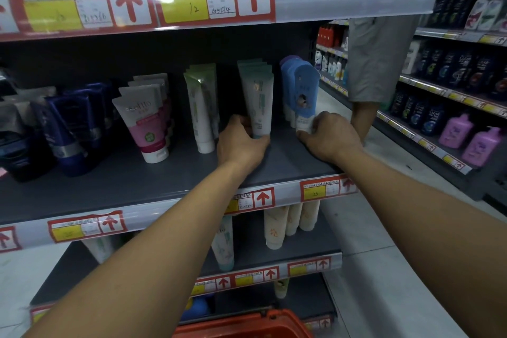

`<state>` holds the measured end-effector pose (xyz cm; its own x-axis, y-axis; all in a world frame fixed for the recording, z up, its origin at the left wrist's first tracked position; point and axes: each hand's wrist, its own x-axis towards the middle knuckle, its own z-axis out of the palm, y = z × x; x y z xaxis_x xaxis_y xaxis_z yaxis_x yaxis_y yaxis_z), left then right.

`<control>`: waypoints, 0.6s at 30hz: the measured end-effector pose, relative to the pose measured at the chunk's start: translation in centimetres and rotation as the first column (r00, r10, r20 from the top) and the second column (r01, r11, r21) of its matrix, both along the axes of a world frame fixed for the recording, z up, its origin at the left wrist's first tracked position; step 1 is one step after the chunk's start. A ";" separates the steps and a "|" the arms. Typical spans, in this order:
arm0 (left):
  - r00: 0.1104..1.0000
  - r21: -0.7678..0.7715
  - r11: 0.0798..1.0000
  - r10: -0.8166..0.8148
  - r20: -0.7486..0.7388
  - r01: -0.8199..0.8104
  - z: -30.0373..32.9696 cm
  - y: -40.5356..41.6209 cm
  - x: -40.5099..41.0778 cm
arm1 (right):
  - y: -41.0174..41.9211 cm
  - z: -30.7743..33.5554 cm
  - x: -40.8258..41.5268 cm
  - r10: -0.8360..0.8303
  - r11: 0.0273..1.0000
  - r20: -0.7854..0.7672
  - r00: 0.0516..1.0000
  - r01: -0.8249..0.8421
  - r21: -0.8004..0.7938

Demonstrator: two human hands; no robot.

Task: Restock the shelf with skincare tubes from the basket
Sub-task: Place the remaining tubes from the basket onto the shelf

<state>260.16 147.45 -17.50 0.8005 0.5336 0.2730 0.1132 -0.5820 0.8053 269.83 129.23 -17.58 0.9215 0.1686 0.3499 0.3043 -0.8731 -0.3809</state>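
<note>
Step in hand: placement. At frame centre, left hand [241, 143] grips teal tube [259, 107]; right hand [329, 137] grips blue tube [303, 101]. Next: seat both upright on shelf [137, 184], then release.

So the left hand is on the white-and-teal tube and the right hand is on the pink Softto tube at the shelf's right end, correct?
Not quite. In the head view the left hand is on the white-and-teal tube, but the right hand is on the blue tube at the shelf's right end, not the pink one.
</note>
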 end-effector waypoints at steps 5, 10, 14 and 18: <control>1.000 0.008 1.000 0.000 -0.020 0.001 0.1 0.0 -0.1 | 0.0 0.1 -0.2 -0.008 1.000 -0.016 1.000 0.008 0.010; 0.997 0.030 1.000 -0.004 -0.075 0.006 0.2 -0.2 -0.2 | -0.3 0.4 -0.6 -0.046 0.998 0.009 0.999 0.047 -0.033; 0.994 0.066 0.998 -0.001 -0.112 0.008 0.4 -0.2 -0.6 | -0.2 0.8 -1.3 -0.103 0.988 0.043 0.994 0.107 -0.107; 0.987 0.046 0.998 -0.039 -0.158 0.047 1.0 0.1 -1.3 | -0.5 2.1 -2.9 -0.052 0.963 0.047 0.998 0.062 -0.263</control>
